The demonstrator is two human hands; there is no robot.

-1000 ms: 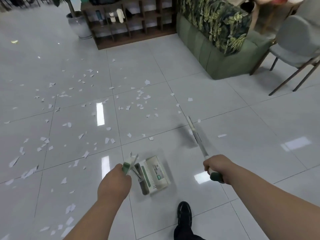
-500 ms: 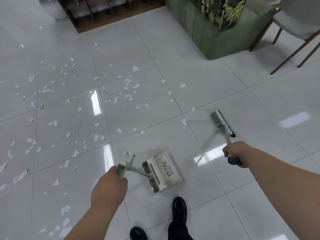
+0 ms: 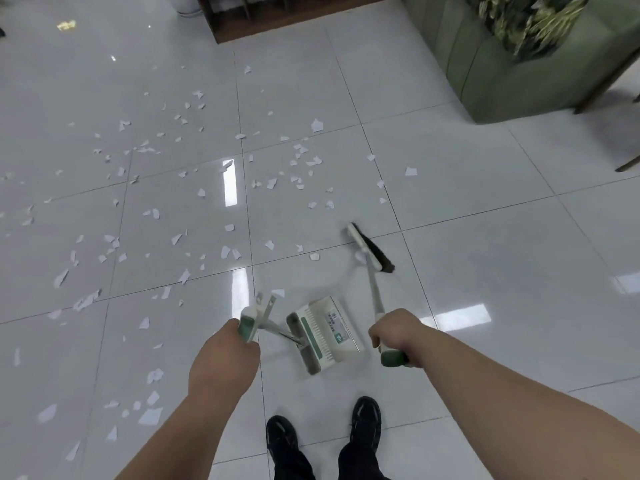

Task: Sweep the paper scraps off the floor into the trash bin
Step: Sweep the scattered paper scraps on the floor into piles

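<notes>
The broom (image 3: 370, 250) is clasped at its handle by the right grip (image 3: 394, 332), the dustpan (image 3: 325, 332) by the left grip (image 3: 225, 358). Paper scraps (image 3: 225, 252) are scattered widely over the floor (image 3: 485, 237), none gathered; no bin is seen. Sweeping is judged barely begun.

The dustpan (image 3: 325, 336), lying between the left hand (image 3: 225, 355) and the right hand (image 3: 394, 332), is carrying a small pale sticker (image 3: 334, 320) on its white top, on the side nearer the right hand. Dark lines of print are showing on it, but they are coming out too small and blurred to read. Just beside the sticker, a small green badge (image 3: 340, 338) is showing a white mark that is not resolving into letters. Nothing else is bearing readable writing.
</notes>
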